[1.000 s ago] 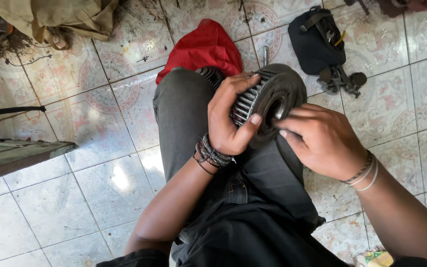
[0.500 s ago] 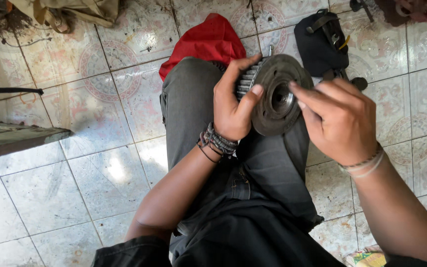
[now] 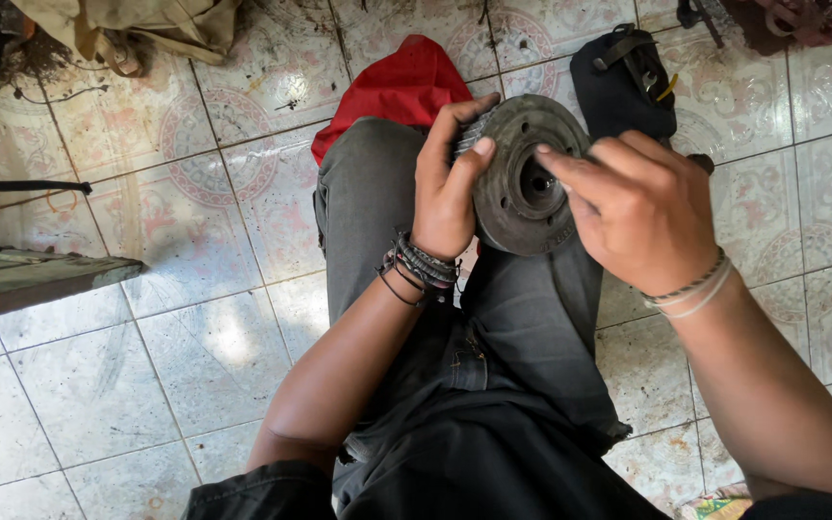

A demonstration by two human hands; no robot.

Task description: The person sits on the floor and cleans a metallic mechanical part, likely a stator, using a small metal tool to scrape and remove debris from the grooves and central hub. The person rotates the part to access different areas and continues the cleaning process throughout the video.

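Open tiled floor (image 3: 98, 376) to the left; red cloth (image 3: 397, 82) and black pouch (image 3: 618, 82) crowd just beyond the knee. One round dark-grey metal hub with toothed rim (image 3: 517, 178), grimy, flat face up with centre bore and small holes, held over grey-trousered thigh (image 3: 368, 221). Left hand (image 3: 445, 188) grip clamped on its rim; right hand (image 3: 642, 207) fingertips rest on its face, grip loose.

Round metal part (image 3: 512, 207): dull dark grey, flecked with rusty brown
Trousers (image 3: 493, 385): dark charcoal grey
Cloth (image 3: 402, 82): bright red
Pouch (image 3: 618, 82): black, with a small yellow bit at its edge
Floor tiles (image 3: 146, 318): off-white, faded pink-and-grey rings and scrollwork, grimy
Fabric (image 3: 137, 29): khaki, top left
Left wrist bands (image 3: 421, 265): dark, perhaps black and grey
Right wrist bands (image 3: 690, 292): pale silver-white
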